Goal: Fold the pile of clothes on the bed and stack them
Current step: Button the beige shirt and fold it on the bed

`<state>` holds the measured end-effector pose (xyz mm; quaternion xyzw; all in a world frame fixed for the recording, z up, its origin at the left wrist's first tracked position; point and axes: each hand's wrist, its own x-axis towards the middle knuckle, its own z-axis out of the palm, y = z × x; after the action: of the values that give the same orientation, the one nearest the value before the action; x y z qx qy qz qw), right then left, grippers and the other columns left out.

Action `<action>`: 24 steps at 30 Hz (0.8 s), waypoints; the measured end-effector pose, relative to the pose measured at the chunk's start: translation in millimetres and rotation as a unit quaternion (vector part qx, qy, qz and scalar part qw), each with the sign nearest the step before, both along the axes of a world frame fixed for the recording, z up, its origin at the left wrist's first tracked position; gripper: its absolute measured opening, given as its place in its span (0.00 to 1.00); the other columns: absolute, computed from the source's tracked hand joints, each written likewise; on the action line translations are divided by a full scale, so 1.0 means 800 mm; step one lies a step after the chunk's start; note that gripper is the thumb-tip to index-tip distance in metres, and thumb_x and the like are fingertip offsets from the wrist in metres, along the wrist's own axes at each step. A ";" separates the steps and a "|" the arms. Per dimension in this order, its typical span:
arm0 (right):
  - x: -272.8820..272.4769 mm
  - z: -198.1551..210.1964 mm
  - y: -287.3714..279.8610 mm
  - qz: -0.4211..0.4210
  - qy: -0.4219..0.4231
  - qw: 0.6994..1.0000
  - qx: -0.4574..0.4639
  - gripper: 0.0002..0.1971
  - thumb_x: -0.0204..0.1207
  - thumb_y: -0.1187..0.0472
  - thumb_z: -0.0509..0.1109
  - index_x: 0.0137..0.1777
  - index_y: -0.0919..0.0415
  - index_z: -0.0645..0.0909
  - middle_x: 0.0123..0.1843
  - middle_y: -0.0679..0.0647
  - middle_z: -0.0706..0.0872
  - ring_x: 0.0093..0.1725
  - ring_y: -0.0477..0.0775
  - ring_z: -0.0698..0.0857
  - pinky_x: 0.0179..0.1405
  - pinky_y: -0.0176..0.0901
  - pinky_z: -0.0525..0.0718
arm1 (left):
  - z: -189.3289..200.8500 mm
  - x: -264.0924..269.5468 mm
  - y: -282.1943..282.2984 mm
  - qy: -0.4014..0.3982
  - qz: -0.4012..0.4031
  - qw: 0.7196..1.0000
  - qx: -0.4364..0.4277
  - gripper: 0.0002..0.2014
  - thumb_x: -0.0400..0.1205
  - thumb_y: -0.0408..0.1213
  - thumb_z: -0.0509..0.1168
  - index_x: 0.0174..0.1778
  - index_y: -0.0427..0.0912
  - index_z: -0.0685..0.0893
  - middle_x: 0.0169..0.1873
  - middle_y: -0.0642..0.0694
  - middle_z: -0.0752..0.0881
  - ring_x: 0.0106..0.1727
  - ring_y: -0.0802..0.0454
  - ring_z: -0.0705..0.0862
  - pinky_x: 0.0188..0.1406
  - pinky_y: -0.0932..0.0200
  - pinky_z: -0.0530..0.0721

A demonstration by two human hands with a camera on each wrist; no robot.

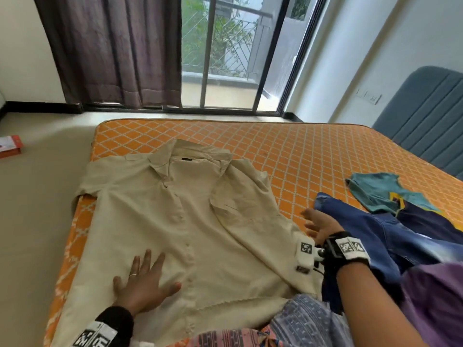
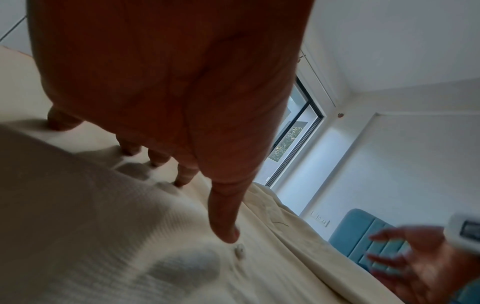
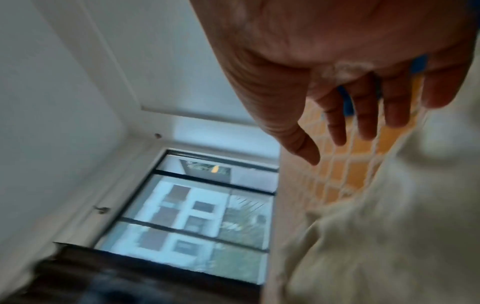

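Note:
A beige button-up shirt (image 1: 180, 221) lies spread face up on the orange patterned mattress (image 1: 313, 156), collar toward the window. My left hand (image 1: 146, 276) rests flat on its lower left front with fingers spread; in the left wrist view the thumb (image 2: 223, 222) presses the cloth beside a button (image 2: 239, 251). My right hand (image 1: 318, 224) hovers open at the shirt's right edge, fingers straight and holding nothing; its fingers (image 3: 363, 115) hang blurred above the mattress (image 3: 337, 170) and the shirt (image 3: 389, 226). Blue jeans (image 1: 370, 231) and a teal garment (image 1: 380, 191) lie to the right.
A dark blue garment (image 1: 426, 221) lies by the jeans. Patterned cloth (image 1: 288, 326) is bunched at the near edge. A blue padded headboard (image 1: 426, 116) stands at the right, a glass door with a curtain (image 1: 112, 46) beyond. A red box (image 1: 10, 146) sits on the floor.

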<state>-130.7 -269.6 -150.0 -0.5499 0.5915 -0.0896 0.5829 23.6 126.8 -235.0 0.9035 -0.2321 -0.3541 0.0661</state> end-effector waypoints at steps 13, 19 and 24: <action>-0.015 -0.002 -0.012 0.104 -0.005 0.976 -0.193 0.12 0.66 0.52 0.83 0.38 0.62 0.88 0.38 0.61 0.87 0.42 0.64 0.86 0.42 0.60 0.84 | -0.008 -0.004 0.005 -0.004 -0.007 1.000 0.006 0.44 0.82 0.69 0.57 0.85 0.67 0.35 0.83 0.52 0.24 0.86 0.43 0.28 0.78 0.21 0.43; -0.019 0.065 0.186 0.607 -0.127 0.747 -0.239 0.07 0.83 0.58 0.73 0.53 0.61 0.89 0.46 0.53 0.92 0.44 0.54 0.87 0.49 0.49 0.85 | 0.006 -0.004 0.010 -0.010 0.004 0.999 -0.035 0.32 0.87 0.63 0.53 0.86 0.69 0.47 0.87 0.51 0.33 0.87 0.43 0.33 0.79 0.23 0.45; -0.010 0.043 0.264 0.847 -0.006 0.528 -0.061 0.16 0.86 0.66 0.67 0.73 0.65 0.82 0.63 0.66 0.89 0.54 0.49 0.84 0.60 0.47 0.83 | 0.009 0.004 0.026 -0.024 0.037 0.994 -0.103 0.20 0.90 0.56 0.51 0.79 0.66 0.70 0.89 0.51 0.50 0.89 0.46 0.49 0.82 0.32 0.54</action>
<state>-138.6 -58.0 -115.4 -0.8264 -0.1622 0.4069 0.3539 26.8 147.6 -227.4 0.9080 -0.2356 -0.3038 0.1665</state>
